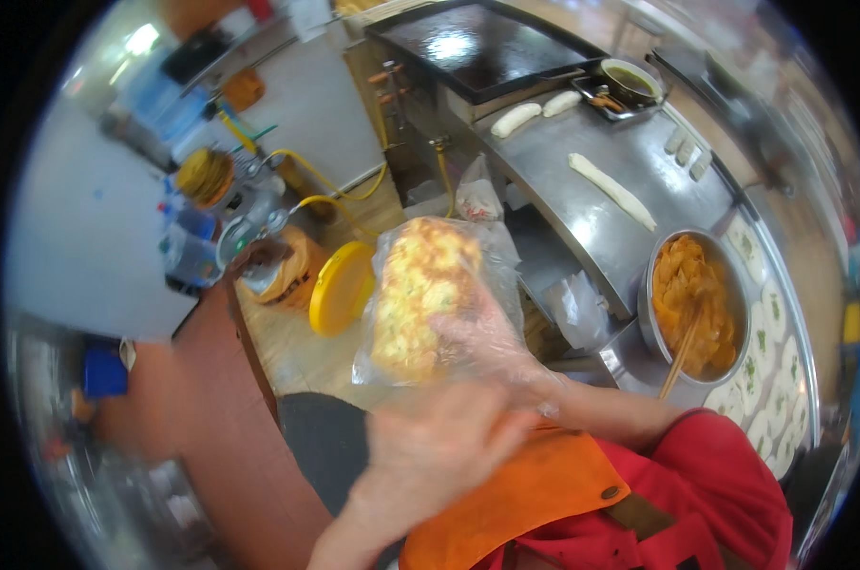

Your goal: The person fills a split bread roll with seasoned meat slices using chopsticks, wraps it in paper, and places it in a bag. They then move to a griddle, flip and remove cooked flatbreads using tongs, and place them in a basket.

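A browned flatbread, pale yellow with green flecks (419,306), lies in or against a clear plastic bag (505,246) at the centre of the view. My right hand (490,335), covered by clear plastic, grips the flatbread from its right side. Just below the bag's lower end is my left hand (437,434), blurred, its fingers bent towards my right wrist; whether it holds any of the plastic cannot be made out. An orange apron (508,499) shows beneath both hands.
At right, a steel bowl (647,313) holds orange-brown slices and chopsticks (679,356). Dough rolls (612,191) lie on the steel counter (544,157) beside a black griddle (473,43). Scallion-topped dough pieces (761,342) line the right edge. A yellow lid (341,288) and yellow hose (337,187) are beyond.
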Demonstrator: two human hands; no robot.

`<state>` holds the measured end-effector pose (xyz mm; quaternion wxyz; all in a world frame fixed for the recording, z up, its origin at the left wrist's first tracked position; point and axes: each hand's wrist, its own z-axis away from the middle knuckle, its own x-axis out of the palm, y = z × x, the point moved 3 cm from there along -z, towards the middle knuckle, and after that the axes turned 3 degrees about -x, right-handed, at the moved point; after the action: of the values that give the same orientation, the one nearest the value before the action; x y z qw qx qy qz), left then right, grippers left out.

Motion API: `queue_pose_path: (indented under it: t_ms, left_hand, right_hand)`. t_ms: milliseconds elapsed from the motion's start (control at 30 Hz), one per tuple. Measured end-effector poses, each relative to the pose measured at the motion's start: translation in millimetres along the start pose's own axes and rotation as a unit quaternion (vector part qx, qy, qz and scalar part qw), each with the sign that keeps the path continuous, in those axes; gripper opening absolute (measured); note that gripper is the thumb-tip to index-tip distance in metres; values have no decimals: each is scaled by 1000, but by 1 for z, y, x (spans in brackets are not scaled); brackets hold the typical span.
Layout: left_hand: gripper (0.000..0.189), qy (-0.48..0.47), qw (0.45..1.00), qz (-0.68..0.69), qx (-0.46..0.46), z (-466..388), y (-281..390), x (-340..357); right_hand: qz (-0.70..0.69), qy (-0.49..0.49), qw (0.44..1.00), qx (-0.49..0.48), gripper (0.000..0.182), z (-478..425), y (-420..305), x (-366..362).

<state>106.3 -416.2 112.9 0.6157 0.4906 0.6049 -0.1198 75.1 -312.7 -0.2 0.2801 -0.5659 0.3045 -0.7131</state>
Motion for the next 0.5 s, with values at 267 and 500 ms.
queue_pose_path:
  t_ms: [267, 500]
  left_hand:
    - [37, -177, 984, 10, 3, -186, -179, 18]
    - [15, -238, 942, 215, 104, -254, -120, 71]
  right_hand:
    - [52, -44, 998, 9, 72, -78, 31, 7]
    - [179, 146, 973, 7, 61, -102, 26, -27]
